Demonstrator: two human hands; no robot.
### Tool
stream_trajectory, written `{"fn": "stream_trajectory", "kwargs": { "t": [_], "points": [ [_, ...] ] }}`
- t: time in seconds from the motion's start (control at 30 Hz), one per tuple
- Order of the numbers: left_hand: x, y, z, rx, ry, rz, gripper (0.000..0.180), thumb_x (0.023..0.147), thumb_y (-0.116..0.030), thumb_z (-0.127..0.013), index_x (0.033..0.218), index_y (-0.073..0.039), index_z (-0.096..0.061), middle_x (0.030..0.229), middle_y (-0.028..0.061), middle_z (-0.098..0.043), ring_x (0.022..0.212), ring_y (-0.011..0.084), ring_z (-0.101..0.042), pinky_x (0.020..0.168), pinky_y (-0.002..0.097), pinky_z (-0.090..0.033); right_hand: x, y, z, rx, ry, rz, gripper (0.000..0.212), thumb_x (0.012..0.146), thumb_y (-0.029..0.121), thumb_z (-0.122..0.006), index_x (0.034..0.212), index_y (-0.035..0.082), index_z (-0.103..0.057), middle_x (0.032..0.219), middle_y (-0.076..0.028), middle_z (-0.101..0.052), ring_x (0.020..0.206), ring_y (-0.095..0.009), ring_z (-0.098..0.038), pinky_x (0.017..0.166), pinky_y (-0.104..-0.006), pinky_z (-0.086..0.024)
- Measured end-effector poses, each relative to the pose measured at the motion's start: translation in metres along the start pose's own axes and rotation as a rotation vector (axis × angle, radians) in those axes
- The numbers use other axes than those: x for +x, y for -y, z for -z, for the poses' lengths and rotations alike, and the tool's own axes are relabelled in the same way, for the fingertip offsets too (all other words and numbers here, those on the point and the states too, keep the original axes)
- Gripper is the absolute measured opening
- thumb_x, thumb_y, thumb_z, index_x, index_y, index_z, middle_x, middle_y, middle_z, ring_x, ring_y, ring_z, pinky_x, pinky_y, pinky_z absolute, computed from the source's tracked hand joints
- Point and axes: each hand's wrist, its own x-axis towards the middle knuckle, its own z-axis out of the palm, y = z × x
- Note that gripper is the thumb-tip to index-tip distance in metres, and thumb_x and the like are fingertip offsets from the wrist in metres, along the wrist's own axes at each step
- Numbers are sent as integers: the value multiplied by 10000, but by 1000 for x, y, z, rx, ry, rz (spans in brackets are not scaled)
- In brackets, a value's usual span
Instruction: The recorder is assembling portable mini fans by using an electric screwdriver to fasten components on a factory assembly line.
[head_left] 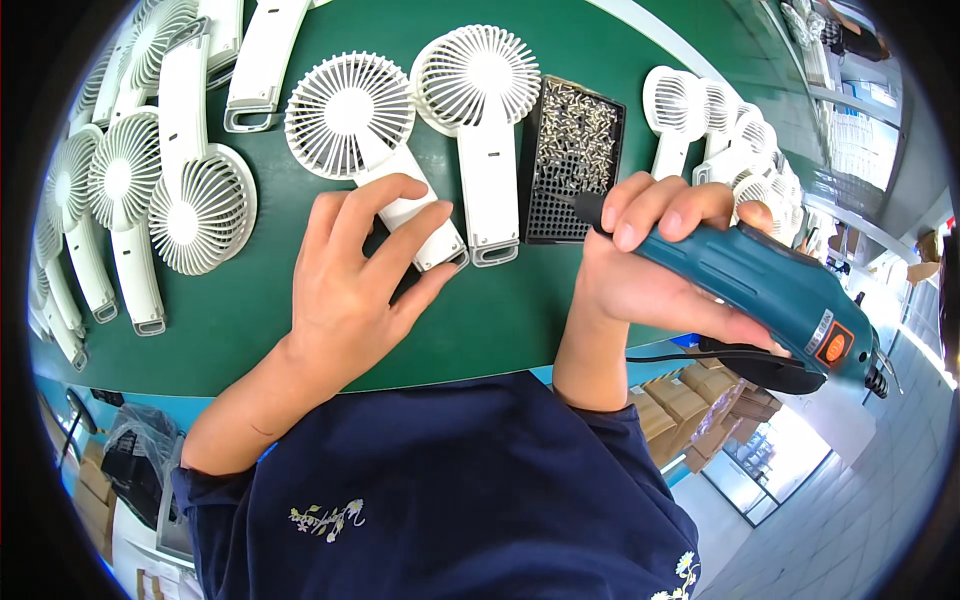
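Note:
My left hand [355, 270] is bent over the handle of a white handheld fan [350, 112], its fingertips on the handle and the thumb by the wire loop at its end. That fan lies at a slant on the green table. Just to its right lies another white handheld fan [490, 130], its handle toward me. In my right hand [650, 270] is a teal electric screwdriver [765, 285], fingers wrapped round it, black nose pointing left and corded end to the right. Below that nose, the bit cannot be made out. A black screw tray [538, 190] full of small screws sits close by.
Several white fans [120, 175] crowd the table's left side, some overlapping. More fans [675, 105] stand in a row at the far right. Cardboard boxes [680, 405] are below the right table edge. A black cable [660, 357] runs beneath the screwdriver.

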Motion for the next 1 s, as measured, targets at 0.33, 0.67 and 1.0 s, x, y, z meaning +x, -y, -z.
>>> {"fn": "stream_trajectory", "kwargs": {
  "t": [0.33,0.67,1.0],
  "points": [
    [0,-9,-4,-229,-125,-68,376,596,-97,-852,912,6,-675,742,70,-585,599,194,-556,506,283,-443,-4,34,-47,79,-90,-12,575,893,585,-493,1134,64,-461,771,-29,-487,486,-106,-477,423,-251,-370],
    [-10,-11,-8,-426,-134,-22,239,638,1,-789,861,-25,-705,711,35,-571,544,140,-553,459,249,-417,-17,37,-55,249,-72,-175,612,929,598,-399,1276,94,-414,792,-76,-506,470,-185,-484,411,-325,-416],
    [-16,-6,-3,-427,-9,-36,213,628,3,-777,827,-20,-703,678,32,-591,534,141,-555,454,257,-415,-23,36,-52,275,-67,-364,639,879,656,-452,1266,149,-426,793,-86,-518,481,-209,-518,430,-346,-416]
  ]
}}
